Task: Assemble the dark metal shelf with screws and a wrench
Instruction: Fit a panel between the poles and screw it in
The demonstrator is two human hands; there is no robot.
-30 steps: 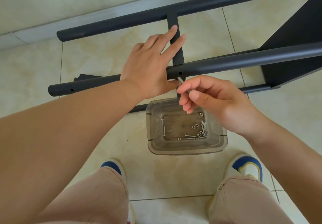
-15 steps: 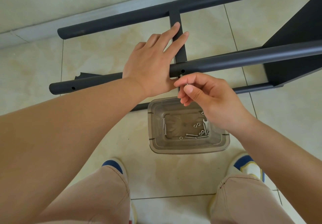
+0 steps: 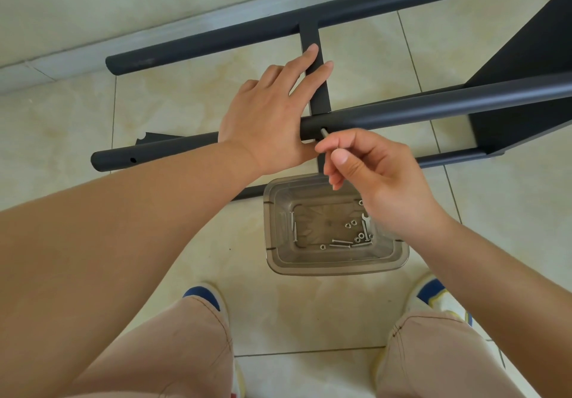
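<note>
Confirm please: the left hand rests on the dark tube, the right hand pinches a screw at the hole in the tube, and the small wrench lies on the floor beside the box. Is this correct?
One part is wrong. The wrench does not lie on the floor; it lies inside the clear box, among the loose screws and nuts. The head view shows it. The rest holds: the left hand rests on the dark tube, and the right hand pinches a screw at the hole.

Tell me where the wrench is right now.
The wrench lies in the clear plastic tub on the floor, at its right side among loose nuts and screws, just below the right hand.
</note>
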